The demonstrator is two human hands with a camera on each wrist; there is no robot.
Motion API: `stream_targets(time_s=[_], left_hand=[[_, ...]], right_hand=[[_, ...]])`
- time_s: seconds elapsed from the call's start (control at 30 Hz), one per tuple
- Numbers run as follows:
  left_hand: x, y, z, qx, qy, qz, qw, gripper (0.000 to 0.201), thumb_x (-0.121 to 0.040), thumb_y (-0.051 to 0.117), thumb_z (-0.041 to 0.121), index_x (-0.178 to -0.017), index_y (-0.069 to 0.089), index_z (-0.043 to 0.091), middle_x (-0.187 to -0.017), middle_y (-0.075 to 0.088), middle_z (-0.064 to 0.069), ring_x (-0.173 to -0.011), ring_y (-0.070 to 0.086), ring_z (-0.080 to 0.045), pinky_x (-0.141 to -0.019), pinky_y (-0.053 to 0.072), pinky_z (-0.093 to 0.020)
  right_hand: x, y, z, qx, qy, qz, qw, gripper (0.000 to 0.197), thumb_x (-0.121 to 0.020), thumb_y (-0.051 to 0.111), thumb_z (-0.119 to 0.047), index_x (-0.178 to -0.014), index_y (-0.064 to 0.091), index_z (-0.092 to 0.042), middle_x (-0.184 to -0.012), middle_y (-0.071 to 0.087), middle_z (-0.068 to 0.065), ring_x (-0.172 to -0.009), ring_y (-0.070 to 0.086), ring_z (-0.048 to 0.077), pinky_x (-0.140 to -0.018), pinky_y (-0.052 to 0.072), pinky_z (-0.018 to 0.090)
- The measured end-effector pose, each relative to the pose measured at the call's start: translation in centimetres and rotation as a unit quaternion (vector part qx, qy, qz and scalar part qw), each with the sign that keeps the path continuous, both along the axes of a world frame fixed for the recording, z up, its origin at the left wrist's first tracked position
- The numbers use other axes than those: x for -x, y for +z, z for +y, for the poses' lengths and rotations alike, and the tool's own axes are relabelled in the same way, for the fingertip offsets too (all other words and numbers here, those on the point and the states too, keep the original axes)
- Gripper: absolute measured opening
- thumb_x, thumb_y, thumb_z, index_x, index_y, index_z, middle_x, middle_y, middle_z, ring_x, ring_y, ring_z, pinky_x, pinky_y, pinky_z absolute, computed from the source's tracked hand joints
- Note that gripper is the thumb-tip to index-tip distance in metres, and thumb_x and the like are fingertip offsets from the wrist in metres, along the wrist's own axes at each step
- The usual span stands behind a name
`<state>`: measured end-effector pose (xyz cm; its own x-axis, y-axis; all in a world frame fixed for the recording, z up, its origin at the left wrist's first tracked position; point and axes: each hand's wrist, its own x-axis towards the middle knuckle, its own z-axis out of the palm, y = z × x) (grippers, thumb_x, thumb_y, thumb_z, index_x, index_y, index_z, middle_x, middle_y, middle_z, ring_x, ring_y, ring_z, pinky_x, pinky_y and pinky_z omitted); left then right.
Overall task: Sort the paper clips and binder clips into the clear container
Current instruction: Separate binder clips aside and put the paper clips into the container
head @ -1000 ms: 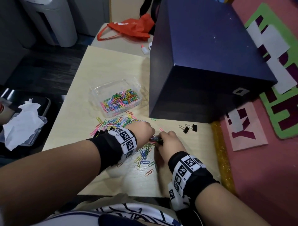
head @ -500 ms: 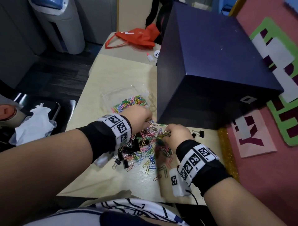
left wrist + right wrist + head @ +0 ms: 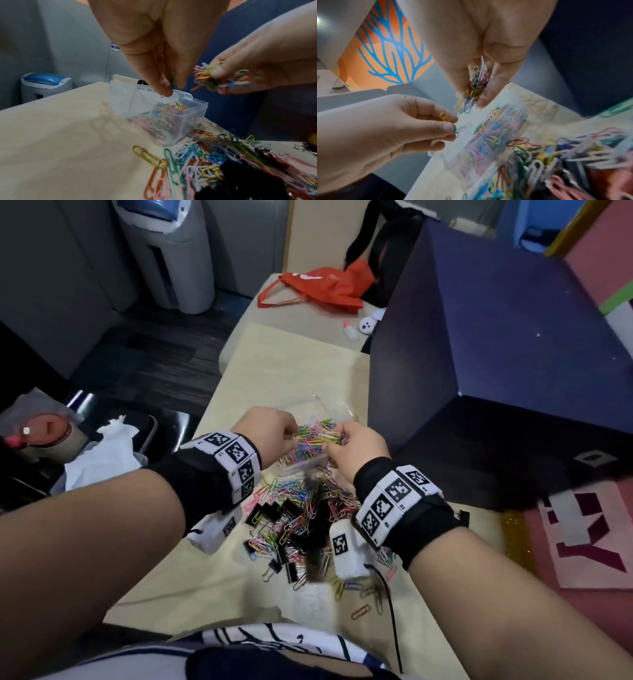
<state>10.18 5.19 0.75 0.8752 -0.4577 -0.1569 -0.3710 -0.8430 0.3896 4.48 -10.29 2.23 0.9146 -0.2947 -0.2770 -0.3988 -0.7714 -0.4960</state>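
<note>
Pale surface (image 3: 164, 583) beside a big dark box (image 3: 496, 364) at 2 o'clock. Clear container (image 3: 192, 115) at 12 o'clock from the pile, part-filled with coloured paper clips only; no binder clips visible inside. Loose pile (image 3: 308, 508) of paper clips and black binder clips (image 3: 294, 542) remains at 6 o'clock from it: judged well short of done. Right hand (image 3: 356, 446) above the container, fingers curled round a bunch of clips (image 3: 476, 83). Left hand (image 3: 267, 433) alongside, fingertips pinching a few clips (image 3: 444, 117).
</note>
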Motion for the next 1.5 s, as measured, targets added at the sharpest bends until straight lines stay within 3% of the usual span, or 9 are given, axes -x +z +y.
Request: stream_targets(time_s=[0.2,0.37,0.47,0.7,0.83,1.07,1.2,1.3,1.5], left_hand=[[-0.6,-0.6,0.5,0.017,0.002,0.016,1.0,0.029,-0.09,0.058,0.023,-0.118,0.064,0.022,-0.114,0.068,0.0,-0.103,0.063,-0.018,-0.092,0.047,-0.029],[0.1,-0.2,-0.2,0.007,-0.037,0.016,0.999,0.023,-0.09,0.052,0.021,-0.108,0.066,0.023,-0.106,0.065,-0.001,-0.098,0.06,-0.021,-0.087,0.048,-0.032],[1.6,0.3,-1.3,-0.009,-0.1,0.03,0.994,0.024,-0.088,0.052,0.02,-0.106,0.066,0.025,-0.104,0.064,0.001,-0.098,0.059,-0.02,-0.087,0.049,-0.033],[6.0,-0.7,-3.7,-0.143,-0.303,0.045,0.941,0.037,-0.085,0.058,0.035,-0.122,0.059,0.033,-0.117,0.055,-0.001,-0.111,0.053,-0.024,-0.09,0.049,-0.04],[7.3,-1.4,-4.3,-0.234,-0.332,0.023,0.914,0.051,-0.083,0.061,0.049,-0.13,0.049,0.037,-0.127,0.046,0.001,-0.117,0.044,-0.025,-0.092,0.046,-0.046],[8.3,-1.6,-5.4,-0.237,-0.301,-0.016,0.923,0.057,-0.081,0.061,0.056,-0.127,0.049,0.025,-0.123,0.05,-0.001,-0.116,0.044,-0.026,-0.092,0.045,-0.045],[9.5,-2.1,-5.9,-0.235,-0.274,-0.04,0.932,0.065,-0.077,0.063,0.058,-0.13,0.045,0.026,-0.123,0.049,-0.002,-0.117,0.043,-0.028,-0.092,0.04,-0.046],[9.9,-2.1,-6.1,-0.242,-0.265,-0.042,0.932,0.056,-0.082,0.062,0.049,-0.131,0.046,0.028,-0.128,0.047,-0.003,-0.121,0.04,-0.028,-0.094,0.038,-0.047],[9.8,-1.7,-5.9,-0.216,-0.253,-0.03,0.942,0.054,-0.081,0.062,0.043,-0.13,0.046,0.027,-0.127,0.047,-0.004,-0.118,0.042,-0.027,-0.096,0.04,-0.045]], right_hand=[[-2.5,-0.2,0.5,-0.016,0.008,0.064,0.998,0.045,-0.093,0.051,-0.03,-0.135,0.047,-0.018,-0.137,0.049,0.01,-0.12,0.053,0.03,-0.103,0.043,0.041],[0.4,-0.1,-1.0,0.069,0.107,0.157,0.979,0.029,-0.097,0.046,-0.013,-0.123,0.059,-0.015,-0.126,0.06,0.007,-0.112,0.058,0.026,-0.099,0.046,0.033],[1.9,-1.2,-1.7,0.103,0.154,0.23,0.955,0.043,-0.091,0.048,-0.001,-0.131,0.054,-0.015,-0.133,0.055,0.008,-0.119,0.054,0.026,-0.103,0.041,0.03],[7.1,-4.3,-3.9,0.126,0.212,0.171,0.954,0.068,-0.084,0.043,-0.002,-0.146,0.034,-0.029,-0.156,0.024,-0.004,-0.14,0.029,0.023,-0.115,0.027,0.036],[9.3,-4.3,-5.2,0.153,0.196,0.205,0.947,0.076,-0.084,0.04,0.001,-0.151,0.021,-0.028,-0.16,0.011,-0.01,-0.144,0.021,0.019,-0.116,0.026,0.036],[11.9,-3.8,-6.1,0.221,0.116,0.217,0.944,0.045,-0.09,0.049,-0.018,-0.135,0.046,-0.017,-0.135,0.043,0.006,-0.123,0.044,0.027,-0.1,0.043,0.04],[12.4,-4.4,-5.5,0.126,0.144,0.13,0.973,0.063,-0.086,0.053,-0.01,-0.144,0.033,-0.024,-0.151,0.029,0.0,-0.134,0.034,0.025,-0.11,0.033,0.038],[13.1,-4.9,-4.8,0.119,0.194,0.165,0.96,0.071,-0.088,0.049,-0.014,-0.15,0.019,-0.03,-0.159,0.013,-0.006,-0.144,0.018,0.022,-0.116,0.022,0.041],[13.1,-3.6,-5.5,0.217,0.137,0.161,0.953,0.047,-0.085,0.05,-0.015,-0.132,0.045,-0.016,-0.132,0.043,0.007,-0.122,0.041,0.028,-0.102,0.036,0.04]])
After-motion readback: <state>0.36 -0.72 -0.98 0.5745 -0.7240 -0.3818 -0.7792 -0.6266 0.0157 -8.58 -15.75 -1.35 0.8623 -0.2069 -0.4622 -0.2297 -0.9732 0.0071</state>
